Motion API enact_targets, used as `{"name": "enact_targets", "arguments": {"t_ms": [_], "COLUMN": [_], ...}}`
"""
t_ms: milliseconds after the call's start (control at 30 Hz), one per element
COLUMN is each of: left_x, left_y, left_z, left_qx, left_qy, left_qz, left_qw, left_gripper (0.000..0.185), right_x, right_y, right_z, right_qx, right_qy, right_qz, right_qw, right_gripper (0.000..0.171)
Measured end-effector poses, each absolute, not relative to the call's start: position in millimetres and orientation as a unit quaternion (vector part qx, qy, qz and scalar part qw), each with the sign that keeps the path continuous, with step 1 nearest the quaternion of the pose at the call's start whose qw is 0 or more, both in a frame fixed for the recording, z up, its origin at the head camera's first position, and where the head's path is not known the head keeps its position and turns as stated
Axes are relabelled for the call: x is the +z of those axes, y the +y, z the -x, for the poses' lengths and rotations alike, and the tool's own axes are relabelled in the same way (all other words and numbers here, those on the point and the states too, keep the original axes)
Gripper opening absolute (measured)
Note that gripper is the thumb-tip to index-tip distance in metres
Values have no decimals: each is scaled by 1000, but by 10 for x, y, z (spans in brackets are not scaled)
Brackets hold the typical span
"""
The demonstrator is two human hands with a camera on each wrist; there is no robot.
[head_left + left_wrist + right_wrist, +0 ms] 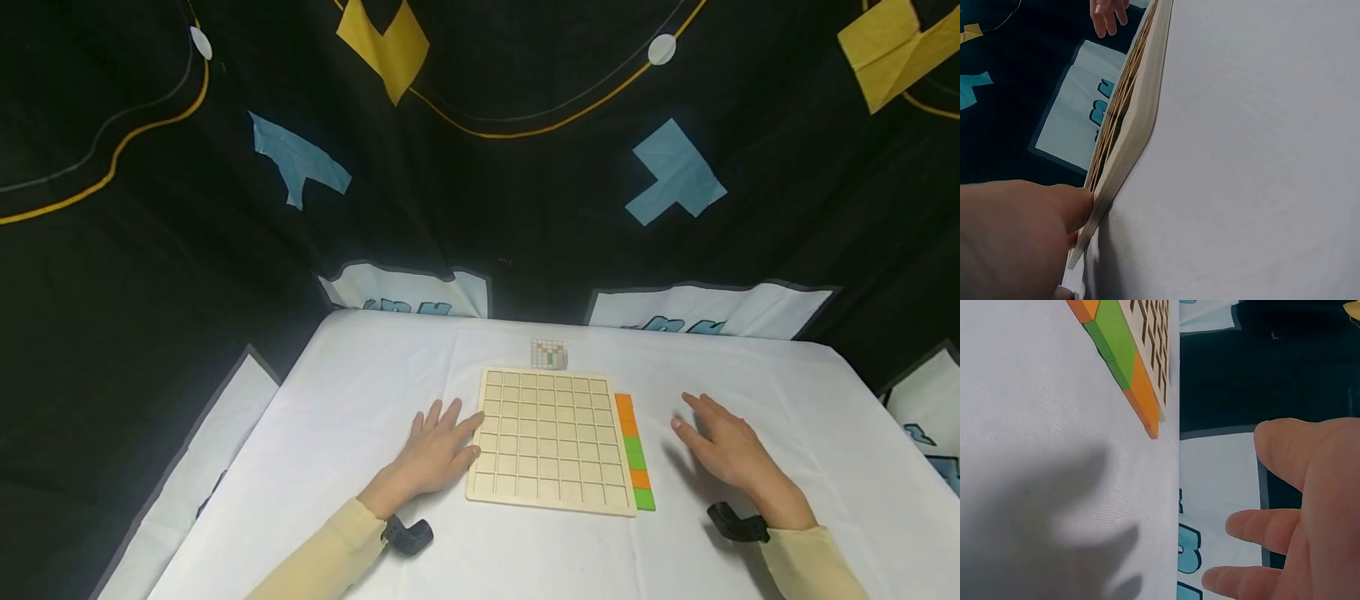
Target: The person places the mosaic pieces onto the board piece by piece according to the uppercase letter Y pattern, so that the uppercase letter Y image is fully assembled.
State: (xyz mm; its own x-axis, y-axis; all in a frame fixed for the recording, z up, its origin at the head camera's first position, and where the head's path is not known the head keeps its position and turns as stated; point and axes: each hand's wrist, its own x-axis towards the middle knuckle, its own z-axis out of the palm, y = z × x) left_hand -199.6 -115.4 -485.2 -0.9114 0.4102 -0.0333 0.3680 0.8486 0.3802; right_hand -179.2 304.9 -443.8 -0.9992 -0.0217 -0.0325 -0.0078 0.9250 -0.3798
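Note:
A pale wooden grid board (555,442) of square recesses lies flat on the white table. My left hand (431,454) rests at its left edge with fingers spread, thumb and forefinger touching the rim; the left wrist view shows the thumb (1075,206) against the board's edge (1147,94). Along the right side of the board runs a row of orange and green square tiles (633,450), seen close in the right wrist view as green tiles (1112,337) and orange ones. My right hand (723,442) hovers above the cloth right of the tiles, fingers loosely extended, holding nothing.
Beyond the board's far edge lies a small card (550,354) printed with a coloured grid pattern. The white tablecloth (360,375) covers the table, and a dark curtain (510,217) with blue and yellow shapes hangs behind it.

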Motion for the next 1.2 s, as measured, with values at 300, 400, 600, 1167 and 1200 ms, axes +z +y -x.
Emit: {"name": "enact_targets", "arguments": {"t_ms": [300, 400, 600, 1167, 1200], "left_x": [-4849, -4848, -4842, -4831, -4833], "left_y": [-1151, -1147, -1153, -1148, -1147], "left_z": [1986, 1988, 1991, 1988, 1988], "left_qx": [188, 190, 190, 192, 193], "left_qy": [959, 959, 959, 959, 959], "left_qz": [-205, -205, -204, -200, -200], "left_qw": [55, 56, 56, 55, 55], "left_gripper": [53, 53, 53, 53, 53], "right_x": [-4461, -4464, -4488, -4642, -4646], "right_y": [3017, 3007, 2962, 2770, 2767], "right_z": [1780, 1776, 1773, 1745, 1744], "right_qx": [-201, -205, -214, -247, -248], "right_qy": [979, 978, 976, 962, 962], "right_qz": [22, 26, 42, 113, 114], "right_qw": [21, 24, 21, -11, -12], "right_gripper": [66, 66, 63, 47, 46]}}
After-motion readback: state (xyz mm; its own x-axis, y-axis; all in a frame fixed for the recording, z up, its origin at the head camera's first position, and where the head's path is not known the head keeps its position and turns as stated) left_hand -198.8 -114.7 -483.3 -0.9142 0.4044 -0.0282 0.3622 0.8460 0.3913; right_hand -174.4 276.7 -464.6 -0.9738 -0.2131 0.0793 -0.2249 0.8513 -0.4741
